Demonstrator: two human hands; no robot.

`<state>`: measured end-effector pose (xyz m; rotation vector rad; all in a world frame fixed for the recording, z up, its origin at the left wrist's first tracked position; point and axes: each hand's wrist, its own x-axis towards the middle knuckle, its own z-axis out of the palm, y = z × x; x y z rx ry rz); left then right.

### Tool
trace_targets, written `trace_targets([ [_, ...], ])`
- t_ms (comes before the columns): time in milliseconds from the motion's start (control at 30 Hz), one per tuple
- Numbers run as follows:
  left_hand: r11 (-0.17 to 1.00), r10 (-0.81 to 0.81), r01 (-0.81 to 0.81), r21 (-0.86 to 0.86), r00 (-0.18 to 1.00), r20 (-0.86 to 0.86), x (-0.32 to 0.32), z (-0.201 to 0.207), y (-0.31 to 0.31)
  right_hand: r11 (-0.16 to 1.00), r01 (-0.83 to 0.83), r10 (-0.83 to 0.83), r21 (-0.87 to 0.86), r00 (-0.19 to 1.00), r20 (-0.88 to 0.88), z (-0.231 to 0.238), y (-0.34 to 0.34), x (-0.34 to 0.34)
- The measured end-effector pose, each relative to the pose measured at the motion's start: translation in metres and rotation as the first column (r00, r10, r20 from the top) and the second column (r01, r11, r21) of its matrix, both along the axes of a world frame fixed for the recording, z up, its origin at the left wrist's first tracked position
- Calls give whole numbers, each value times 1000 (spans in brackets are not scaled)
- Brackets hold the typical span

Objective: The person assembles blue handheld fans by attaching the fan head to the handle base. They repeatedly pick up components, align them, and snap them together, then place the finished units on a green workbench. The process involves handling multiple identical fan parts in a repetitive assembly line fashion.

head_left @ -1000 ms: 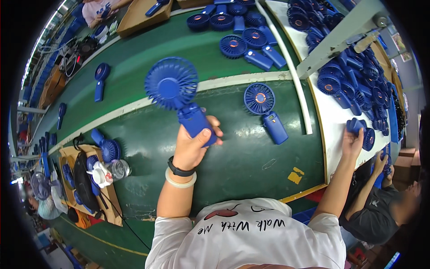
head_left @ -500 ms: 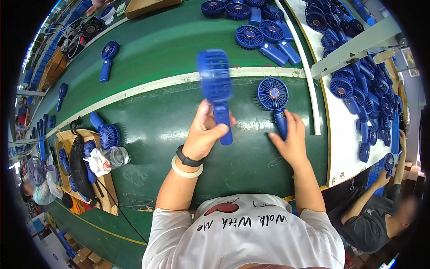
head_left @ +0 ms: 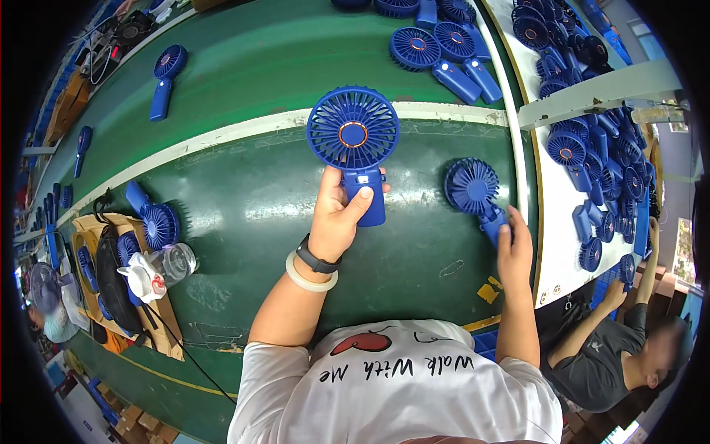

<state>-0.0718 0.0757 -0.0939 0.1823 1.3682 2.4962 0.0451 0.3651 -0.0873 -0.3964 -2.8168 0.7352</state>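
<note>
In front of me my left hand (head_left: 342,214) is closed round the handle of a blue handheld fan (head_left: 320,140), its round grille facing up and a small light showing below the head. My thumb lies across the handle's front. To the right, my right hand (head_left: 515,248) grips the handle of another blue handheld fan (head_left: 471,183), its head tilted and pointing away from me over the green bench. The fingertips are at that handle's lower end; the palm side is partly hidden.
Several blue fans (head_left: 415,49) lie beyond a white strip on the green belt (head_left: 281,52). A heap of fans (head_left: 592,159) covers the white table at right, under a metal bar (head_left: 592,96). Left, cardboard (head_left: 166,325) holds fans and a clear jar (head_left: 176,263). A co-worker (head_left: 621,355) sits at right.
My left hand has turned its fan so the grille faces up. My right hand has moved right and nearer me, shifting and tilting its fan. Fans on the belt have shifted in view.
</note>
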Motion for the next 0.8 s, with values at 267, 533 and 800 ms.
trace_targets([
  [267, 998, 57, -58, 30, 998, 11, -9, -8, -3, 967, -252, 253, 35, 967, -15, -3, -28, -43],
  [533, 994, 101, -102, 45, 994, 30, -12, -9, -7, -528, -96, 325, -844, 895, -305, 6, -96, -157],
  [800, 977, 191, -193, 94, 981, 24, -14, -11, -10, -126, -61, 402, -990, 910, -107, -13, -122, -165],
])
